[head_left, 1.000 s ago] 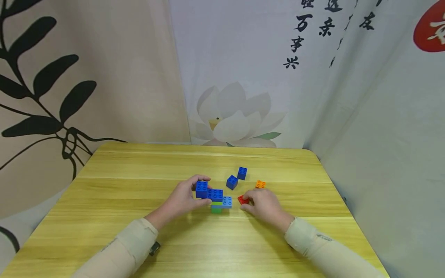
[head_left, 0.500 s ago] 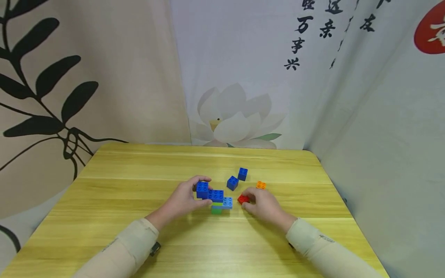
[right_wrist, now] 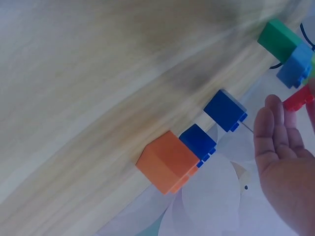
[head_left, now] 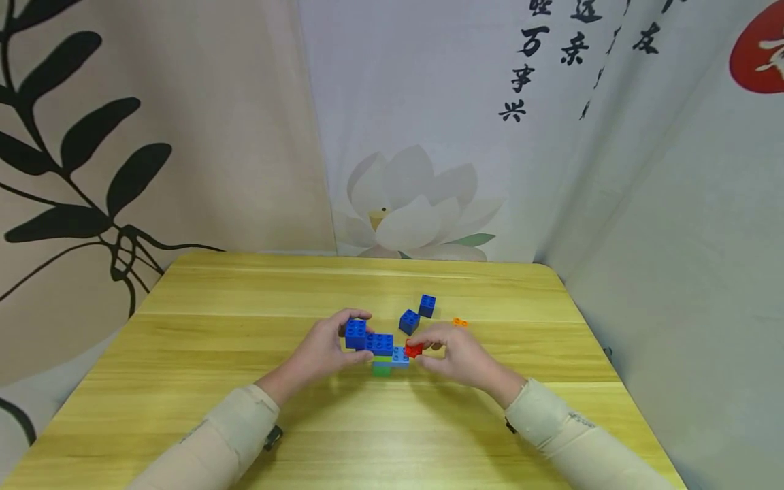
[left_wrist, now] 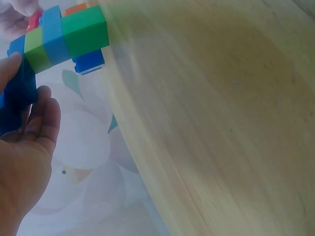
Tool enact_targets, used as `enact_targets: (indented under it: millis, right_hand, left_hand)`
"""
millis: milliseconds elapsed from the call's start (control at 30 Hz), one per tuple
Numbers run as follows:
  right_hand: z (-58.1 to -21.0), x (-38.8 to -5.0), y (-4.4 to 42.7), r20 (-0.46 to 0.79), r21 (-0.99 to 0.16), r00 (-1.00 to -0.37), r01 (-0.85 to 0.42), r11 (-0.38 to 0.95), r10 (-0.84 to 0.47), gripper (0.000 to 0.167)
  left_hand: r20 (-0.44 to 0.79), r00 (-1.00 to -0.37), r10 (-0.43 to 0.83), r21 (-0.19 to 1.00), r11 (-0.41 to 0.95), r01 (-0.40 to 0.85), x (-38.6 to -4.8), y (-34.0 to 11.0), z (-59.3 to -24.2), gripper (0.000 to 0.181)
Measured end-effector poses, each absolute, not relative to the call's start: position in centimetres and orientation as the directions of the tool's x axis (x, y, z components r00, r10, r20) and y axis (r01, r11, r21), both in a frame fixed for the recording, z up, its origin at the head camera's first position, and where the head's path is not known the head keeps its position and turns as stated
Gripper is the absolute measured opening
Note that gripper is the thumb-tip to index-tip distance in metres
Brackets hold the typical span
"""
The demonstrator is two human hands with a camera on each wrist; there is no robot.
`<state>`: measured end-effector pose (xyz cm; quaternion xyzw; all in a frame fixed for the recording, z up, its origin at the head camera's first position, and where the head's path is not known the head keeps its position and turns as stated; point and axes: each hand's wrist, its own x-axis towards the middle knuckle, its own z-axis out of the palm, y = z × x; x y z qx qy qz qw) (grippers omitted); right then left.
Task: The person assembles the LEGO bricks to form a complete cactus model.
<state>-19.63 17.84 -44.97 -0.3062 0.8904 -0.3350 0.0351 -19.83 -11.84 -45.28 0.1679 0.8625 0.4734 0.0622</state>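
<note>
1. Cloth (head_left: pixel 429 82): black column (head_left: pixel 522 78) "万事兴" — cut-off character (head_left: pixel 541 7) above.
2. Next column right: "亲" (head_left: pixel 574 47) beneath another cut-off character (head_left: pixel 586 9).
3. Further right: black "友" (head_left: pixel 646 38).
4. Red oval (head_left: pixel 748 61) on cloth: white character (head_left: pixel 772 56) — cropped at the edge, unreadable.

Wood table (head_left: pixel 392 442). Beige curtain (head_left: pixel 245 136) left, dark plant print (head_left: pixel 100 133) on it. White curtain (head_left: pixel 404 88) behind: lotus print (head_left: pixel 413 224) low, black writing (head_left: pixel 523 78) upper right. Red oval (head_left: pixel 750 61) at right edge.

Head view: bright, even, fairly sharp
Shadows: soft-edged, on the yellow wood-grain tabletop (head_left: pixel 367 435), lower centre of frame
Left wrist view: hazy; bare right grip (left_wrist: pixel 15 22), upper left, pale and blurred
Right wrist view: milky, soft, darker upper centre
</note>
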Motion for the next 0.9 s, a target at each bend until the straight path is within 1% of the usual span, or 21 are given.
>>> enact_targets:
  millis: [233, 433, 633, 733, 900]
  right_hand:
    - [-45.4, -19.6, 17.6, 0.167, -0.581, -0.771, -0.580, 0.571, -0.614, 0.028]
    - [-45.7, -19.4, 17.4, 0.187, -0.534, -0.753, -0.617, 0.577, -0.631, 0.030]
    - [-46.5, -19.2, 17.1, 0.269, -0.489, -0.718, -0.676, 0.551, -0.642, 0.030]
    - [-46.8, -19.1, 16.9, 0.288, -0.494, -0.718, -0.678, 0.544, -0.633, 0.029]
    - [-47.0, -18.8, 16.8, 0.285, -0.496, -0.732, -0.665, 0.559, -0.618, 0.026]
  left_hand:
    - [0.050, -0.937, 0.345, 0.833, 0.503, 0.230, -19.7, -11.8, -45.2, 0.067]
    - [0.042, -0.941, 0.337, 0.837, 0.502, 0.217, -19.7, -11.9, -45.4, 0.068]
    - [0.039, -0.942, 0.332, 0.851, 0.484, 0.205, -19.9, -12.0, -45.5, 0.065]
    - [0.038, -0.944, 0.328, 0.853, 0.481, 0.202, -20.0, -12.1, -45.6, 0.065]
    - [0.038, -0.943, 0.332, 0.850, 0.485, 0.205, -20.0, -12.1, -45.7, 0.065]
